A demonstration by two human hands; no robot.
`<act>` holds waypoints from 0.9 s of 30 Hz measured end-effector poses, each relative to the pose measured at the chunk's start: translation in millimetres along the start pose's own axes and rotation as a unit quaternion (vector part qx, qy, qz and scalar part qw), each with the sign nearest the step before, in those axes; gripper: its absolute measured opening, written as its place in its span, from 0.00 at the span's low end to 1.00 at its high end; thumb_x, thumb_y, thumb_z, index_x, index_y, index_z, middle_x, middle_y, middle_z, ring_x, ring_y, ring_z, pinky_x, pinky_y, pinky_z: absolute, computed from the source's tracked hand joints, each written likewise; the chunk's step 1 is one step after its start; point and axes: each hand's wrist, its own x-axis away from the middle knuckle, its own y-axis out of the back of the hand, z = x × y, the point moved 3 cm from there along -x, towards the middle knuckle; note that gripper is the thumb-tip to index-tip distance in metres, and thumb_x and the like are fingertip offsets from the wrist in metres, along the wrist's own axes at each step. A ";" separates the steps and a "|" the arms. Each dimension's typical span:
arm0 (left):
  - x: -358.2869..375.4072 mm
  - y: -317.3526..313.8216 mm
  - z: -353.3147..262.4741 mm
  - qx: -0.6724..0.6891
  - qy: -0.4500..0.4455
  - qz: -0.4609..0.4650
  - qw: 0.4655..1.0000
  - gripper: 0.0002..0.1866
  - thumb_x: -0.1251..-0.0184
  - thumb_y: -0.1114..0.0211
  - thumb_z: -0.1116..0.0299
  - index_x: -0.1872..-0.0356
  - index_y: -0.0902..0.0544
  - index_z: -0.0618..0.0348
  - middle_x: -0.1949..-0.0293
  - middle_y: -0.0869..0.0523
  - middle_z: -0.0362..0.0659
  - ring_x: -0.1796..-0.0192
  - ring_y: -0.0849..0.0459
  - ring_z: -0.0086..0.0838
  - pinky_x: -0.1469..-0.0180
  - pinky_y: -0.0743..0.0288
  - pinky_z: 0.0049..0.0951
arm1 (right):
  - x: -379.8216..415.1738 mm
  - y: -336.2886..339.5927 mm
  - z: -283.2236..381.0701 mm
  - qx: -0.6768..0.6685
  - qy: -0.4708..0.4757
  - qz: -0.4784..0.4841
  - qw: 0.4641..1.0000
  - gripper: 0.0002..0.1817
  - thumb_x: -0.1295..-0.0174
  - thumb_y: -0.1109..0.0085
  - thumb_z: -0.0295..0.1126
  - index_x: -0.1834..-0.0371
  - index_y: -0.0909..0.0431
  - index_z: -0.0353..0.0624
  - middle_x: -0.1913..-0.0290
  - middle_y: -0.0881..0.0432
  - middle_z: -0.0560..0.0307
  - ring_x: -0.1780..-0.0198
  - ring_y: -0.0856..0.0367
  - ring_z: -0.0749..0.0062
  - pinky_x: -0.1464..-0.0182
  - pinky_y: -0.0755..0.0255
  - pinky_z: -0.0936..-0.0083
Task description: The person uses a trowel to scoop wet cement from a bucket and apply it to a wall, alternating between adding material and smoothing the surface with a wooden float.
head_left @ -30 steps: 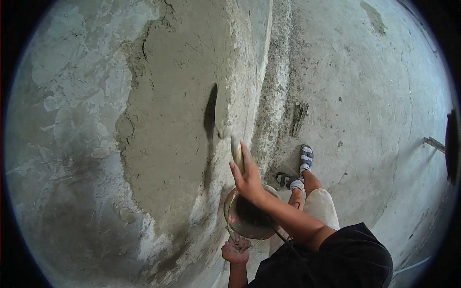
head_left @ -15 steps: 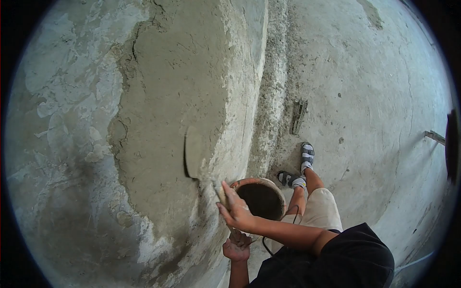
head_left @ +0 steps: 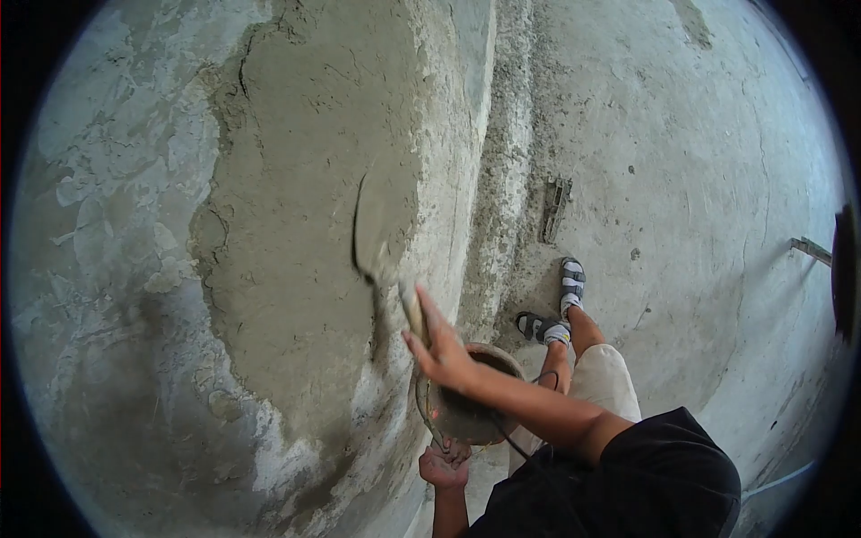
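Observation:
My right hand grips the handle of a plastering trowel. The trowel's blade lies against a broad patch of wet grey mortar on the wall, near the patch's right side. Low beside the wall, my left hand has its mortar-smeared fingers curled at the near edge of a round bucket. A curved strip like the bucket's handle runs up from those fingers. My right forearm covers part of the bucket, and its inside looks dark.
Rough older plaster surrounds the wet patch. A narrow slotted bar lies on the concrete floor near the wall's foot. My sandalled feet stand beside the bucket. A short piece juts in at the far right.
My right hand has pushed the trowel upward along the mortar, its blade now higher on the patch. The bucket appears tilted differently, with more of its inner side showing near my left hand.

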 end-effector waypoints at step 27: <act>4.6 8.7 6.8 0.030 0.005 0.000 1.000 0.22 0.49 0.42 0.47 0.70 0.30 0.57 0.85 0.40 0.32 0.85 0.45 0.20 0.74 0.48 0.22 | 11.9 0.8 2.0 0.027 0.011 0.006 1.000 0.37 0.36 0.45 0.28 0.27 0.53 0.35 0.40 0.32 0.30 0.40 0.28 0.38 0.39 0.33 0.61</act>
